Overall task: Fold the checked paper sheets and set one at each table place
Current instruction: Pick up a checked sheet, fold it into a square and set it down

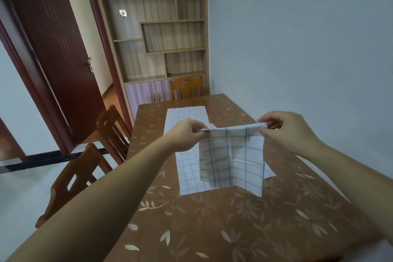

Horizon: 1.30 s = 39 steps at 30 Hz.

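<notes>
At center frame, the left hand (187, 132) and right hand (285, 130) pinch the top corners of a checked sheet (231, 155), its upper edge stretched left-right between their fingers (265, 122), hanging just above the bench (234, 229).

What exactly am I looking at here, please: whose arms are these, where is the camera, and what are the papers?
There is no machine here. A person wears one wide-angle camera on the head, so this single picture looks forward and down along both bare arms. The left hand and the right hand each pinch a top corner of one checked paper sheet, which hangs between them above the brown flowered table. More checked paper lies flat there: a far sheet beyond the hands and a near sheet partly hidden under the hanging one. A near chair and a second chair stand along the table's left side, and a third chair stands at its far end.
</notes>
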Motion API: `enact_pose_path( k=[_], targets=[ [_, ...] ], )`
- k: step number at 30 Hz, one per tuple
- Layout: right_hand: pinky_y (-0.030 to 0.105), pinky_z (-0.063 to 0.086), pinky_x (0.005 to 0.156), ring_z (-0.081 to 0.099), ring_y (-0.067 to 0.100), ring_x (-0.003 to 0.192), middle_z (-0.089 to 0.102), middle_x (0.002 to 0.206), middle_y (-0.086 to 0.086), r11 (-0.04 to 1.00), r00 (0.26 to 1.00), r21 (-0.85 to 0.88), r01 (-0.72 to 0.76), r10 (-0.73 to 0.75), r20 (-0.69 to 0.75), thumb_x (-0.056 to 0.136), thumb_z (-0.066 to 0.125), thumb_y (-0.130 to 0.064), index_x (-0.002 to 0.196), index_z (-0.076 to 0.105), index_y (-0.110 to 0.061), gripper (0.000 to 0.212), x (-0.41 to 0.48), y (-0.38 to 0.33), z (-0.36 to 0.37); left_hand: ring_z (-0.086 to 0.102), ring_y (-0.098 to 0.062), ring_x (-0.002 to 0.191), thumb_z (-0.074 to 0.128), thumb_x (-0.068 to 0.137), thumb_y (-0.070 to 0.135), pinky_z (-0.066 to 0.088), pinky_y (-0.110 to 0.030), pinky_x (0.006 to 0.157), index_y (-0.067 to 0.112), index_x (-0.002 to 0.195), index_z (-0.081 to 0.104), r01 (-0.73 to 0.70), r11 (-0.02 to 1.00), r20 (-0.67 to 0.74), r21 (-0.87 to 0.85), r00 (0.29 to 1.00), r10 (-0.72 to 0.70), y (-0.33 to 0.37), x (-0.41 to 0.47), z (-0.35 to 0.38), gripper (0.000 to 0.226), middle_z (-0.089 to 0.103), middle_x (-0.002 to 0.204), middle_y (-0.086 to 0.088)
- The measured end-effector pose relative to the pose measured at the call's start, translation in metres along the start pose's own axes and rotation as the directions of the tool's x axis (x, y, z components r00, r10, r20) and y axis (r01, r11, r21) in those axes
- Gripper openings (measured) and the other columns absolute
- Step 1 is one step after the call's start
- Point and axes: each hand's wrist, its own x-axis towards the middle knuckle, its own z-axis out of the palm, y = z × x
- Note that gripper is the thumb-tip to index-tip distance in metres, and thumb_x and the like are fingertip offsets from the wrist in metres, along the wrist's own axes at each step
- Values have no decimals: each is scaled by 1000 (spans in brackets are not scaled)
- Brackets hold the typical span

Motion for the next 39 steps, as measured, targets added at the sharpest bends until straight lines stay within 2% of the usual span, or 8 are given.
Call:
enact_pose_path(
  k=[9, 14, 18, 23, 28, 31, 33, 39],
  targets=[
    [4, 43, 66, 64, -5, 71, 74, 76, 3, 959, 1000, 283, 1, -7, 19, 80, 76, -11, 90, 74, -25, 17, 6, -23, 7, 58, -13, 107, 63, 91, 37, 47, -28, 88, 19, 119, 65, -60, 997, 102, 51, 993, 55, 16, 5, 0, 34, 62, 113, 5],
    [1, 42, 68, 64, -9, 74, 75, 75, 0, 947, 994, 318, 45, -73, 79, 81, 75, -11, 96, 73, -22, 19, 5, -38, 15, 44, -5, 56, 64, 91, 43, 35, -25, 56, 10, 91, 72, -205, 978, 30, -45, 978, 207, 47, 9, 16, 34, 52, 65, 5],
    [14, 47, 76, 69, 3, 84, 77, 81, -5, 943, 993, 333, -2, -36, 110, 79, 79, -18, 113, 62, -28, 39, 1, -35, 12, 40, -3, 50, 63, 93, 38, 32, -17, 50, 19, 72, 70, -207, 969, -3, -138, 978, 208, 48, 12, 12, 29, 49, 56, 11],
    [39, 54, 89, 68, 11, 86, 74, 83, -9, 978, 960, 159, -138, 92, 266, 65, 83, -39, 99, 62, -33, 40, -8, -5, 22, 48, 2, 54, 64, 92, 34, 40, -22, 59, 26, 68, 65, -132, 974, -29, -186, 991, 129, 41, 12, 6, 26, 55, 63, 9],
    [39, 41, 107, 50, 5, 124, 52, 134, -20, 990, 920, 112, -83, 33, 391, 72, 82, -40, 86, 71, -37, 18, -8, 9, 29, 68, -21, 90, 68, 90, 30, 56, -36, 82, 15, 91, 75, -87, 953, -15, -291, 996, 86, 37, 6, -7, 17, 72, 95, -7],
    [34, 53, 84, 68, 5, 88, 74, 93, -13, 985, 880, 149, -83, 2, 476, 80, 78, -29, 78, 78, -30, 3, -6, 11, 29, 68, -23, 96, 68, 90, 27, 57, -37, 86, 12, 95, 75, -71, 945, -27, -319, 997, 65, 33, 4, -14, 17, 72, 101, -10],
    [28, 45, 66, 59, 4, 62, 66, 65, -11, 990, 886, 126, -57, -8, 464, 84, 75, -27, 65, 76, -28, 18, -4, 12, 28, 68, -25, 98, 68, 90, 27, 56, -38, 87, 12, 96, 74, -50, 953, -26, -300, 999, 44, 29, 2, -18, 18, 72, 102, -11],
    [33, 44, 68, 57, 11, 65, 66, 72, 8, 996, 889, 69, 50, -76, 452, 90, 67, -28, 75, 74, -15, 21, 2, 5, 28, 69, -20, 95, 68, 90, 32, 57, -35, 84, 11, 98, 74, -45, 968, -37, -248, 999, 37, 24, 2, -17, 23, 73, 100, -9]
  ],
)
